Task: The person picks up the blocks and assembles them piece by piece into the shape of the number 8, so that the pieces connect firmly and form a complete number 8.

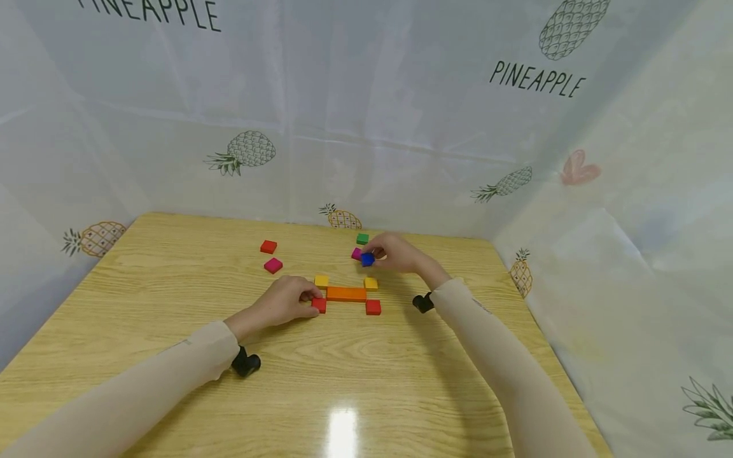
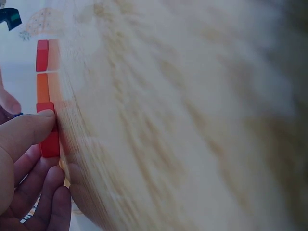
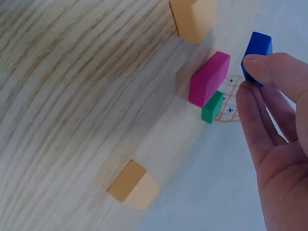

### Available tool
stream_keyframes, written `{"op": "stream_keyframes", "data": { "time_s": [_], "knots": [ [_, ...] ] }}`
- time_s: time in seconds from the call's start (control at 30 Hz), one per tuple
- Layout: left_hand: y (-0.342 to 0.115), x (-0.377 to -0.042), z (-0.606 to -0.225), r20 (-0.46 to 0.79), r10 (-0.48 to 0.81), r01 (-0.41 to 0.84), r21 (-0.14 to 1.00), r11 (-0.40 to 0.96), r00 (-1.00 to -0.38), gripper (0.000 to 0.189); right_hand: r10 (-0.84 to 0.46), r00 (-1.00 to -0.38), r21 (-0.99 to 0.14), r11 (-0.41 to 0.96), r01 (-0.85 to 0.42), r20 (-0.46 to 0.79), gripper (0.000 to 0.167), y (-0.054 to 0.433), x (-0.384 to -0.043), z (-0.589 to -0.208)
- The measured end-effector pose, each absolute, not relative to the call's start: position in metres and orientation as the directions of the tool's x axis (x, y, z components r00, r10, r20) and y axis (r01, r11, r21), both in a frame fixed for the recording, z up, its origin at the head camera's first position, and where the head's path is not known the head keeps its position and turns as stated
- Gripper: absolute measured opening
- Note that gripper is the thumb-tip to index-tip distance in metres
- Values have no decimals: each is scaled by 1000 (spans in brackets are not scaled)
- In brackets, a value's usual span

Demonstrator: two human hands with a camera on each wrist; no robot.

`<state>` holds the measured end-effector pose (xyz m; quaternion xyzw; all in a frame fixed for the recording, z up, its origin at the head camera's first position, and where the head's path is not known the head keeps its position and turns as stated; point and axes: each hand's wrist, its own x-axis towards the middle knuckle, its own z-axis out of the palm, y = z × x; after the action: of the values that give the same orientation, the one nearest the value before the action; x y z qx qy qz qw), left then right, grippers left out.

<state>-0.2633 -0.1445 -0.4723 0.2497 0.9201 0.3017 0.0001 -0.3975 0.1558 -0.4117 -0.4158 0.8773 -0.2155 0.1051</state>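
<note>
Right hand (image 1: 396, 253): thumb and fingers pinch a blue block (image 1: 367, 260), held above the table (image 1: 275, 394) toward the far side, near a magenta block (image 1: 356, 254) and a green block (image 1: 363, 239). Left hand (image 1: 283, 300): thumb and fingers grip a red block (image 1: 320, 306) at the near left corner of a long orange block (image 1: 346, 294). Yellow blocks (image 1: 371, 284) lie at its far corners; a second red block (image 1: 373, 308) lies at its near right corner.

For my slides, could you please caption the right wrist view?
The right hand pinches a blue block near a magenta block.
</note>
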Motion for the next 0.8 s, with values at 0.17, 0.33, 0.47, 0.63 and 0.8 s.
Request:
{"op": "stream_keyframes", "data": {
  "time_s": [0.17, 0.33, 0.47, 0.63, 0.8],
  "knots": [
    [-146, -262, -472, 163, 462, 467, 559, 685, -872, 25, -804, -591, -477, 545, -690, -62, 36, 148, -398, -410],
    [-146, -263, -473, 165, 462, 468, 560, 684, -871, 25, -810, -578, -463, 551, -694, -99, 38, 143, -400, -411],
    [-146, -263, -473, 168, 463, 470, 562, 681, -870, 26, -812, -569, -422, 565, -709, -132, 38, 141, -402, -412],
    [-146, -263, -472, 166, 462, 469, 562, 682, -871, 26, -803, -572, -379, 589, -714, -170, 38, 142, -403, -415],
    [-144, -263, -472, 148, 448, 447, 569, 690, -881, 26, -793, -579, -387, 602, -699, -188, 37, 144, -405, -418]
  ]
}}
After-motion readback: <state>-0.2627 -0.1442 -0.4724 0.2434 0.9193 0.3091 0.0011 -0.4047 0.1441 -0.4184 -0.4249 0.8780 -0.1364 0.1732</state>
